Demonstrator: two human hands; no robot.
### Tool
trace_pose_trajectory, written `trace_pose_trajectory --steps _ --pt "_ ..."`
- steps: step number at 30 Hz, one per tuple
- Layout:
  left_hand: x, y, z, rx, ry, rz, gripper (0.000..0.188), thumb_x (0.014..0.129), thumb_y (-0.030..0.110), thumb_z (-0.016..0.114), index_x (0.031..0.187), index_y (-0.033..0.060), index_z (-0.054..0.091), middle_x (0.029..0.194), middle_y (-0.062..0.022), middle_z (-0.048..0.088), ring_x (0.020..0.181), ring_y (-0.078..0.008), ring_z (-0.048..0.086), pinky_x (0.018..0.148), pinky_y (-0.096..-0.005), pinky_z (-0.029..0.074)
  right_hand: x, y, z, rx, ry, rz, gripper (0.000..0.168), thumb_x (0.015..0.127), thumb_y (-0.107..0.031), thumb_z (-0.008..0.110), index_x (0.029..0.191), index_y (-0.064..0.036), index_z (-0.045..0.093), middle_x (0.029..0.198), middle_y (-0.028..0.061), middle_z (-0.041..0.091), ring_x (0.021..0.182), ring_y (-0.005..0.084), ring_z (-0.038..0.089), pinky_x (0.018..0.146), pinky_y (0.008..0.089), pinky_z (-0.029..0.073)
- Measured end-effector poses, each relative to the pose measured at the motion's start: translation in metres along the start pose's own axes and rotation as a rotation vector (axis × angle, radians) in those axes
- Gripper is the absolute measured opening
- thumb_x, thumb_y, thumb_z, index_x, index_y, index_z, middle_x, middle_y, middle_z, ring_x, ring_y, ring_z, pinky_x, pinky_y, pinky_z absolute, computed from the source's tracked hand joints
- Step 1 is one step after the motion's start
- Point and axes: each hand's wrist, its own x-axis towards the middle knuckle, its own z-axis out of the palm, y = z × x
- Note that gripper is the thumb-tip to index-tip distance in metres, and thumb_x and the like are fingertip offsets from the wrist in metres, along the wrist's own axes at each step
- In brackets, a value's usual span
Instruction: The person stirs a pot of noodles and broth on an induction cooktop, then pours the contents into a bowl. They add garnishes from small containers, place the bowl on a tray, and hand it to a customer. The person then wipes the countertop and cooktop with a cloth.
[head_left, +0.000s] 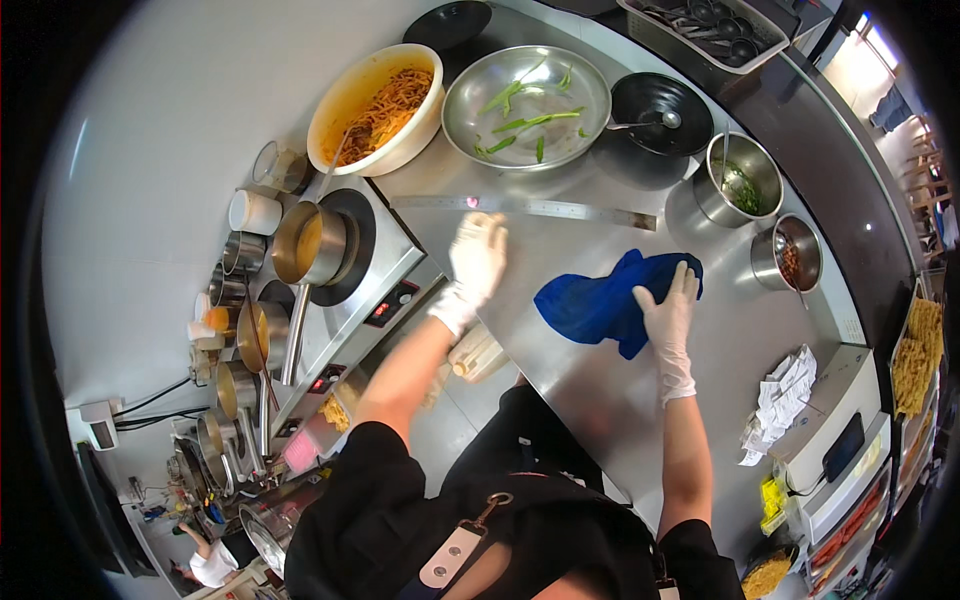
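Observation:
My right hand (670, 311), in a whitish glove, lies flat with the thumb spread on a crumpled blue cloth (592, 304) on the stainless steel worktop (555, 367). My left hand (480, 251), also gloved and slightly blurred, is over the worktop's left part. Its fingers are bent, and their tips come close to a long metal strip like a ruler (555, 208). A small pink spot shows on that strip. Whether the left fingers pinch anything is not clear. Beyond the strip stands a wide steel bowl (517, 161) with several green leaf pieces inside.
A white basin (405, 154) of orange-brown shreds and a black bowl (652, 142) with a spoon stand at the back. Steel pots (724, 202) line the right. A saucepan (309, 251) sits on the left induction hob. Paper slips (780, 394) lie near a white device (829, 405).

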Motion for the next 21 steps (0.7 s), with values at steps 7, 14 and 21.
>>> trace_pose_trajectory --steps 7,14,21 --pt "0.058 -0.116 0.020 0.106 -0.343 -0.003 0.019 0.085 0.020 0.067 0.097 0.0053 0.065 0.097 -0.0177 0.065 0.088 -0.0352 0.064 0.077 -0.0425 0.052 0.011 -0.027 0.026 -0.238 0.070 -0.037 0.095 0.077 -0.037 0.076 0.146 0.008 0.027 0.148 0.0294 0.033 0.138 0.0457 0.027 0.115 0.0494 0.022" --pt "0.054 -0.096 -0.038 -0.185 -0.290 0.147 0.006 0.088 0.011 0.062 0.089 0.0052 0.063 0.088 -0.0149 0.063 0.078 -0.0367 0.063 0.069 -0.0437 0.052 0.046 0.019 0.017 -0.210 0.127 -0.001 0.052 0.086 -0.005 0.058 0.137 -0.001 0.049 0.143 0.0195 0.047 0.137 0.0358 0.037 0.116 0.0411 0.026" --pt "-0.004 -0.084 -0.185 0.019 -0.268 0.047 0.013 0.085 0.005 0.069 0.097 0.0041 0.064 0.089 -0.0132 0.065 0.077 -0.0325 0.065 0.068 -0.0390 0.053 0.109 -0.032 0.067 -0.218 0.099 -0.222 0.061 0.089 -0.017 0.057 0.145 -0.002 0.038 0.146 0.0212 0.042 0.138 0.0382 0.034 0.116 0.0450 0.024"
